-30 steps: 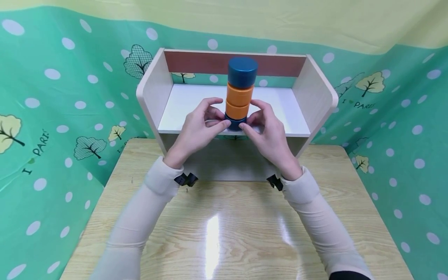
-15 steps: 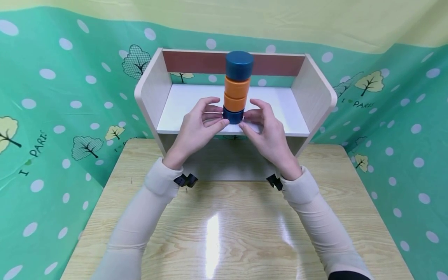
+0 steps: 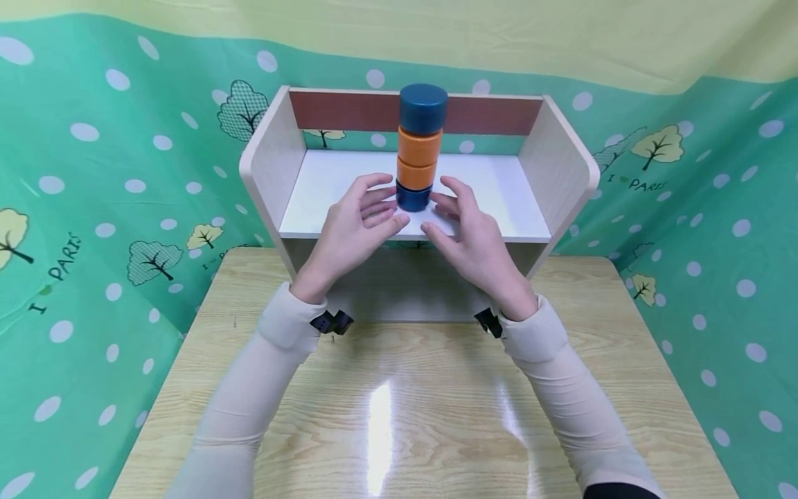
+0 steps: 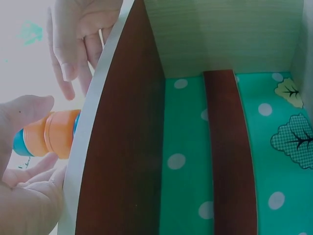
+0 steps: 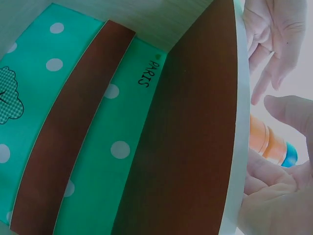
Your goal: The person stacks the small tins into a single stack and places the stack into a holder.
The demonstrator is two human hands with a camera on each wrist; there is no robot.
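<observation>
A tall column of round pieces, blue at top and bottom with two orange bands between, stands upright on the white shelf board. My left hand is at its left, fingertips right at the dark blue base and thumb in front of it. On the other side, my right hand has its fingers spread loosely, the thumb apart from the column. Both wrist views catch the column sideways, partly hidden behind the shelf board's edge: orange bands in the left one, a blue end in the right one.
The small shelf unit has side panels and a reddish-brown back rail. It stands at the back of a wood-grain table. A green dotted curtain hangs behind and at both sides.
The column has moved back, deeper onto the shelf and slightly left. Both thumbs, earlier against its base, are now apart from it, and the right hand's fingers have loosened.
</observation>
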